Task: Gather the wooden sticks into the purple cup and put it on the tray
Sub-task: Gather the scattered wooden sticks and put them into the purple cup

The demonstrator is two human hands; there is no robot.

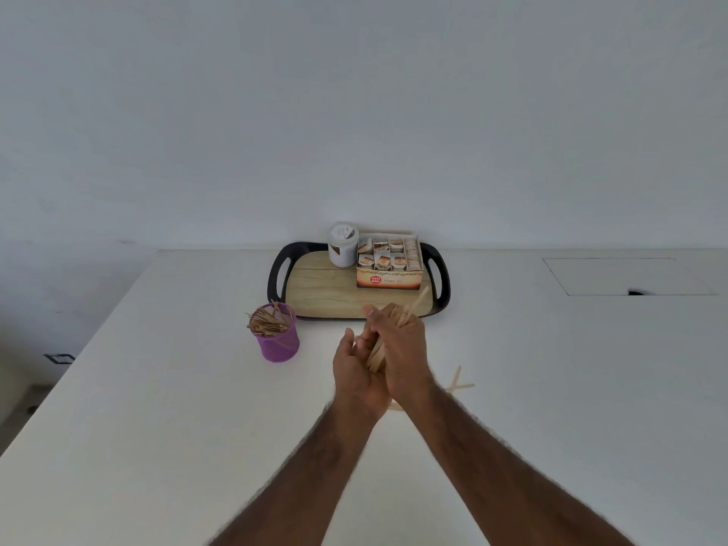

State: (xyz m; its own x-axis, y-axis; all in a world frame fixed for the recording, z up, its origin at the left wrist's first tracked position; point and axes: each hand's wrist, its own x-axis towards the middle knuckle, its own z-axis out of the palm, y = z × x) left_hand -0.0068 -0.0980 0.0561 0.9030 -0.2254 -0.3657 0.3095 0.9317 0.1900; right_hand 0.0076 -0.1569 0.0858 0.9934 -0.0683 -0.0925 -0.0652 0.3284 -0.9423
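A purple mesh cup [279,342] stands on the white table just in front of the tray's left corner, with several wooden sticks [268,319] poking out of it. To its right my two hands meet above the table. My right hand [402,348] is closed around a bundle of wooden sticks [376,358], one stick jutting up towards the tray. My left hand [356,370] presses against the bundle from the left, fingers spread. A few loose sticks [459,384] lie on the table right of my right wrist. The tray [315,289], black-rimmed with a wood-look floor, sits behind my hands.
On the tray's far side stand a white jar [343,244] and an open box of sachets [390,262]. A rectangular hatch [626,275] is set into the table at the far right. The table's left edge [78,348] drops off to the floor.
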